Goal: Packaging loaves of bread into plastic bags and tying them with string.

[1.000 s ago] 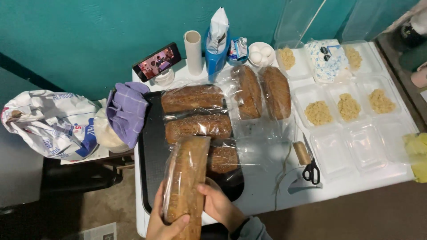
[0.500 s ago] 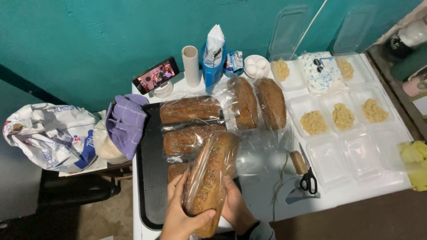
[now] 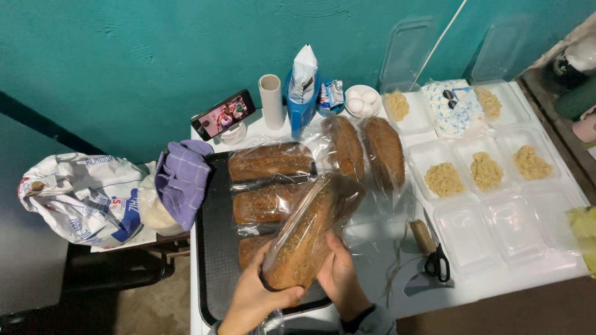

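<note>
Bagged loaf (image 3: pixel 310 232) now tilted rightward, higher over tray (image 3: pixel 214 248).

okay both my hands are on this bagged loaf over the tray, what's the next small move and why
Probably swing the bagged loaf right and lay it beside the two loaves on the white table: both hands hold it tilted, and wrapped loaves fill the black tray.

Illumination is moderate and uneven, strongest over the white desk (image 3: pixel 496 282) at right. The lower left corner falls into deep shadow. Glare shows on the clear plastic bag (image 3: pixel 310 229) around the loaf and on the empty clear trays (image 3: pixel 490 229). The phone screen (image 3: pixel 222 115) glows. Focus is acceptable at centre; the far right edge is soft and slightly stretched.
</note>
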